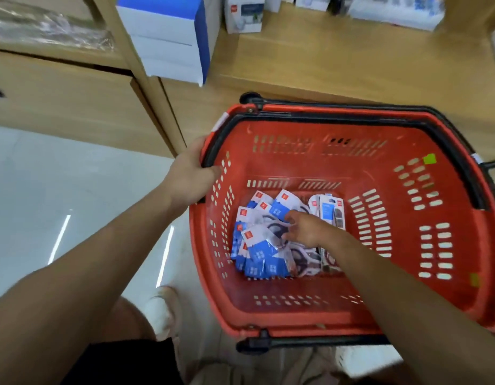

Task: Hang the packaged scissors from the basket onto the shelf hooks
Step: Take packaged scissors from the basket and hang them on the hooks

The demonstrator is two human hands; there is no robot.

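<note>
- Where the view starts on the left, a wooden cabinet (68,101) is seen above a pale floor (46,176), and a stack of white-and-blue boxes (168,37) is set at the edge of the wooden shelf (351,59) behind the basket.
- The left hand (189,176) is placed on the left rim of the red shopping basket (351,315). Its fingers are curled round the rim, judged to be there so that the basket is steadied and kept from sliding while the other hand digs.
- A white shoe (163,309) is planted beside the basket's near left corner.
- The packaged scissors (257,254) are heaped on the basket floor, towards its left and middle. The blue-and-white cards overlap at mixed angles, so a single pack has to be separated from the pile.
- The right hand (304,227) is lowered into the basket onto the top of the heap. Its fingers (285,234) are only slightly parted and are laid against the upper packs; whether one pack is already pinched cannot be told through the blur.
- The black handle (379,119) is folded down along the far rim, which leaves the opening free for reaching.
- No shelf hooks are shown, so hanging is judged not yet begun for this pack.
</note>
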